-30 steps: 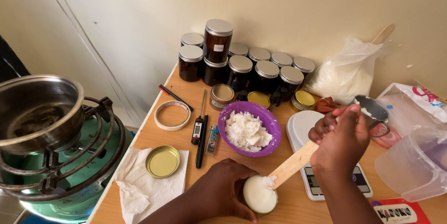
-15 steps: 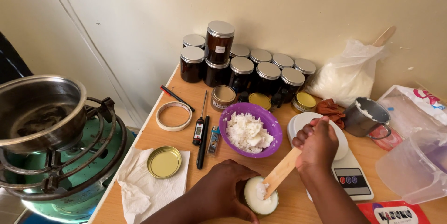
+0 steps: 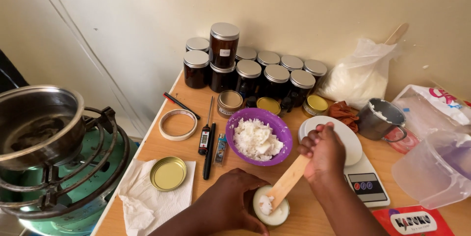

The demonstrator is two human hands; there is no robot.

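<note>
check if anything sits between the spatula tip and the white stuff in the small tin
Nothing visible does. The right hand holds the spatula with its tip already in the white stuff inside the tin, which the left hand steadies.

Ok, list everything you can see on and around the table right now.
dark jars: about ten, silver lids, against wall
small tins: three, gold lids, before the jars
purple bowl: one, white chunks inside, table middle
scale: one, white, white plate on top, right of bowl
metal cup: one, right
plastic bag: one, white powder, by wall
tape roll: one, left
thermometer: one, black
gold lid: one, on white tissue
pot: one, steel, on green stove
open tin: one, white paste
wooden spatula: one, tip in the open tin
left hand: holds open tin
right hand: grips wooden spatula
</note>
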